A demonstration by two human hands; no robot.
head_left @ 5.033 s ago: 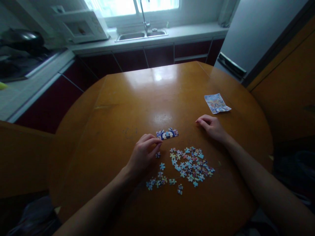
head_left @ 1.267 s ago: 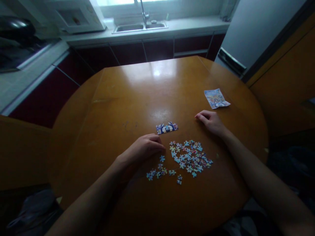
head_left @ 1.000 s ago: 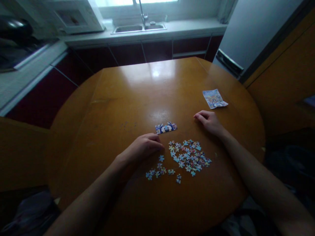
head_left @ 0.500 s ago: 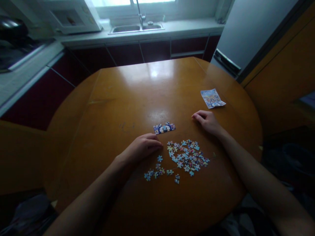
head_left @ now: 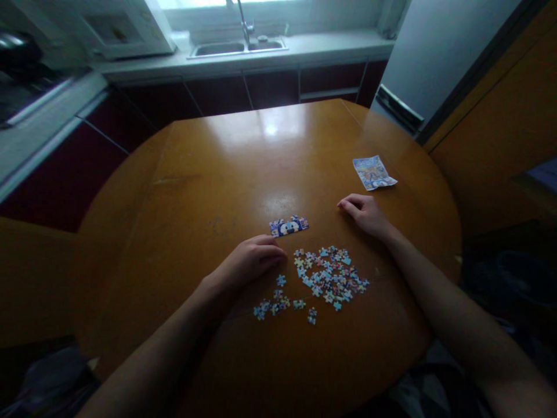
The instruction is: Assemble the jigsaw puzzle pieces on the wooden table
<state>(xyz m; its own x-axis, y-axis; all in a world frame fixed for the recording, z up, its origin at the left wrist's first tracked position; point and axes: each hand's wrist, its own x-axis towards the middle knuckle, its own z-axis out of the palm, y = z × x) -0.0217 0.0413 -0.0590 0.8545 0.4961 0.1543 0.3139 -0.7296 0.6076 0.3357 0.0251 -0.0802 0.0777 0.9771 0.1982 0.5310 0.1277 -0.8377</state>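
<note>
The left hand (head_left: 256, 255), grip hidden so its state cannot be told, lies just beside a flat blue-and-white jigsaw strip (head_left: 288, 226). The right hand (head_left: 363, 213) rests, grip together, on the brown wooden surface (head_left: 217, 180). Small multicoloured jigsaw pieces (head_left: 333, 278) lie between; light handling would keep the strip intact.

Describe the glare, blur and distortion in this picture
Head view: window washed out, glare on the far part of the table; head view: refrigerator leans, likely lens distortion; head view: loose puzzle pieces small and soft, their prints hard to make out.
</note>
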